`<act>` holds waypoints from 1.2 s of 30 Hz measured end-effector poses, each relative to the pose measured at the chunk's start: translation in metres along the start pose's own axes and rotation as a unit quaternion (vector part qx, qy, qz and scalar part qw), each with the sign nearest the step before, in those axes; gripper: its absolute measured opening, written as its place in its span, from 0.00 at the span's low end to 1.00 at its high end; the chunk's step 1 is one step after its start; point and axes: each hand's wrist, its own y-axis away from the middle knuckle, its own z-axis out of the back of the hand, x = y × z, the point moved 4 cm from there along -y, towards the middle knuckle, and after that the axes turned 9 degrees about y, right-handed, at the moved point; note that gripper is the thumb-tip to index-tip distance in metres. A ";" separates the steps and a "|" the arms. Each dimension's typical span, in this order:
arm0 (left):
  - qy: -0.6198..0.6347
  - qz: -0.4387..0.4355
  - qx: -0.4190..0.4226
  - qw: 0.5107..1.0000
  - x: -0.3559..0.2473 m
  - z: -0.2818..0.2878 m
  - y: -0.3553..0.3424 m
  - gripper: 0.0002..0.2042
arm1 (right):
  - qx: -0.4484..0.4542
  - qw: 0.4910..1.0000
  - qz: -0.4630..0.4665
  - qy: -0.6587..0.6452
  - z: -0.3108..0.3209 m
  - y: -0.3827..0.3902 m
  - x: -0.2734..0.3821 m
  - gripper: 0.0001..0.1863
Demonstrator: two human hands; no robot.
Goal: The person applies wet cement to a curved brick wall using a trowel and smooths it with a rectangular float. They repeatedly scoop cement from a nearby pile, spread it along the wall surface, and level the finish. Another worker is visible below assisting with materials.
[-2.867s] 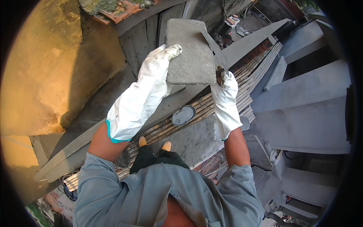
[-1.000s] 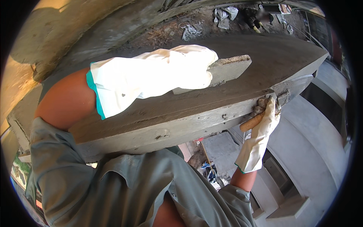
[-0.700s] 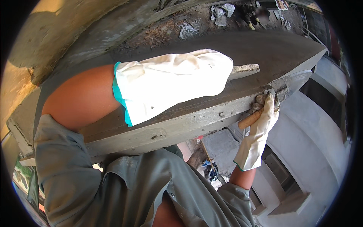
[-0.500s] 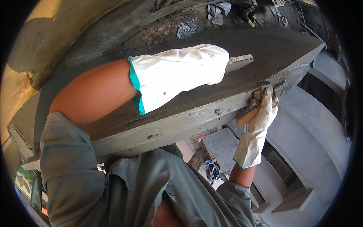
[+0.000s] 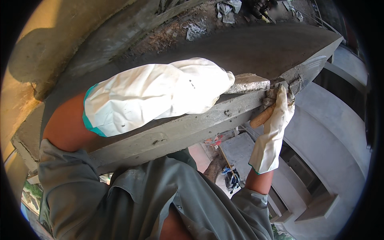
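Note:
My left hand (image 5: pixel 204 86), in a long white glove with a teal cuff, reaches across the ledge. Out of its far side juts a flat cement-covered strip (image 5: pixel 250 83), which the hand grips; the fingers themselves are hidden. The strip lies along the upper front edge of the grey concrete ledge (image 5: pixel 176 132). Also gloved, my right hand (image 5: pixel 281 108) is closed on a trowel with a wooden handle (image 5: pixel 263 117). Wet mortar clings round its neck. The trowel's smeared blade (image 5: pixel 310 70) lies along the ledge's front face, just right of the strip's end.
Dark, smooth cement (image 5: pixel 276 46) covers the ledge top. Behind it are rubble (image 5: pixel 170 38) and crumpled sheets (image 5: pixel 196 31). A person's gloved hand (image 5: pixel 265 18) shows at the far top. A curved wall (image 5: pixel 32 60) rises at left. Below the ledge, the drop shows pale curved walls (image 5: pixel 320 132).
My left hand has drawn back toward me and slightly left, bringing the strip from over the ledge top to its front edge. My right hand and trowel have barely moved.

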 end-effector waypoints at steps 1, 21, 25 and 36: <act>-0.111 -0.072 -0.021 0.991 -0.010 0.001 0.010 0.10 | -0.002 1.000 0.008 -0.003 0.001 -0.001 0.000 0.09; 0.184 -0.025 0.009 0.982 0.067 -0.017 0.001 0.15 | 0.008 1.000 -0.017 0.003 0.002 -0.001 0.000 0.08; 0.751 0.122 0.087 0.643 0.090 -0.059 -0.025 0.19 | -0.004 1.000 -0.030 0.008 0.003 -0.001 -0.001 0.08; 0.230 0.178 -0.009 0.957 0.138 -0.071 -0.114 0.22 | 0.008 0.999 -0.021 0.037 0.000 0.003 0.005 0.11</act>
